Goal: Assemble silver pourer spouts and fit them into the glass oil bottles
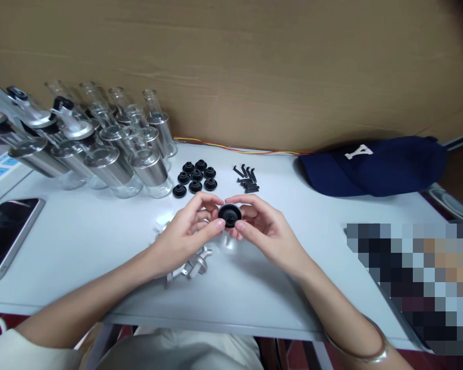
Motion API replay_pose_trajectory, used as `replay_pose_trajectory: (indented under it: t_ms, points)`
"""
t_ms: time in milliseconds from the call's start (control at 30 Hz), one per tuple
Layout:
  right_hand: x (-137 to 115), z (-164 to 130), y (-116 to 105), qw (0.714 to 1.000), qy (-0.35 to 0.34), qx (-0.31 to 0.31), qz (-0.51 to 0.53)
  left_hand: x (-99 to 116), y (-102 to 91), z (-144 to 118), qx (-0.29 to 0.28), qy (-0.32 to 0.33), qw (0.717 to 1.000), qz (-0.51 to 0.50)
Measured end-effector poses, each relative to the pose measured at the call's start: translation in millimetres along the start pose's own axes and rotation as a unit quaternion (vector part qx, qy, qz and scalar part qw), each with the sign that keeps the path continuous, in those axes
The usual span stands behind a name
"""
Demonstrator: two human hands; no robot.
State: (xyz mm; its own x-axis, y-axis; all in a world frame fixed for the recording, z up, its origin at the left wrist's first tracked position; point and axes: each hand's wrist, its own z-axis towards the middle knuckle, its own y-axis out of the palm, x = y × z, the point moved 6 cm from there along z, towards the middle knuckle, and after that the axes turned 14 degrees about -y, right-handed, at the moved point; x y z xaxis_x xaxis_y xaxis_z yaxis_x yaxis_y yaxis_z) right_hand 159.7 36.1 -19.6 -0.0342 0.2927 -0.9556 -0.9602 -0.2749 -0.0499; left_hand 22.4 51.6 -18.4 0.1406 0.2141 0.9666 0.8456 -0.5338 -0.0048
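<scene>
- Left hand (185, 231) and right hand (260, 228) pinching one black rubber cap (230, 215) together above the table (100, 231).
- Eight loose caps (195, 178) waiting; finished bottles (100, 149) standing far left.
- Metal fitting (193, 264) lying unused below.

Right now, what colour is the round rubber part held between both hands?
Black: the round rubber part, seen in the head view.

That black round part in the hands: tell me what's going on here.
A person seated at the white table holds a small black round rubber cap between the fingertips of the left hand and the right hand. A silver metal fitting lies under the left hand. Behind are a cluster of matching black rubber caps, a pile of small black clips and a row of clear bottles with silver collars.
</scene>
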Motion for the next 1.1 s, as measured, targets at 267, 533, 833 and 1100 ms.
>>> replay_pose_trajectory:
  t_ms: [267,533,833,1100]
  points:
    - [-3,-2,6,0.999,-0.002,-0.033,0.020,-3,4.7,-2,-0.059,-0.017,0.998,0.001]
    - [-4,-1,7,0.999,0.000,-0.038,-0.034,-5,6.3,-3,-0.073,-0.024,0.997,0.022]
    - [-7,-3,13,0.995,0.008,-0.065,-0.072,-3,8.8,-5,-0.085,0.005,0.993,0.085]
    - [-11,-3,16,0.995,0.000,-0.064,-0.078,2,8.5,-7,-0.059,0.005,0.992,0.113]
